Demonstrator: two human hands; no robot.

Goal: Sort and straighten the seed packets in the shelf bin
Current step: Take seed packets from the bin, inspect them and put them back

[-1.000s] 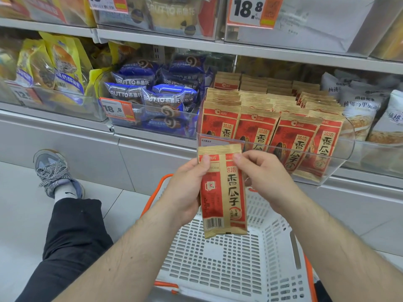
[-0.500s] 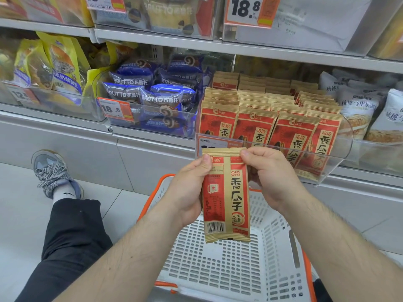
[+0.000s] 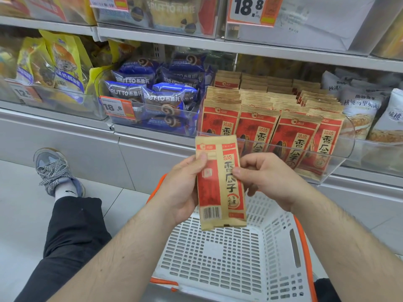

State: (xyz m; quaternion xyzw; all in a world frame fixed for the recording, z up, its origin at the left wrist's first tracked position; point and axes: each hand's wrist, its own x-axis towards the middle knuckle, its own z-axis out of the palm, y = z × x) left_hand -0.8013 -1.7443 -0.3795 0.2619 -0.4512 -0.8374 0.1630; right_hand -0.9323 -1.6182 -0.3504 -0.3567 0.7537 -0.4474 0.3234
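Observation:
A red and tan seed packet (image 3: 220, 184) stands upright in front of me, back side showing with a barcode at the bottom. My left hand (image 3: 183, 188) grips its left edge, thumb on the upper front. My right hand (image 3: 266, 177) pinches its right edge near the middle. Behind it, the clear shelf bin (image 3: 340, 155) holds several rows of the same seed packets (image 3: 272, 118) standing upright, the rightmost front ones leaning.
A white basket with orange handles (image 3: 229, 253) sits below my hands. Blue Brutto packs (image 3: 152, 94) fill the bin to the left, yellow bags (image 3: 61, 59) further left, white packs (image 3: 366, 114) to the right. My leg and shoe (image 3: 54, 171) rest on the tiled floor.
The packet has risen slightly toward the bin front. My right hand slid from the packet's top corner down to its right edge.

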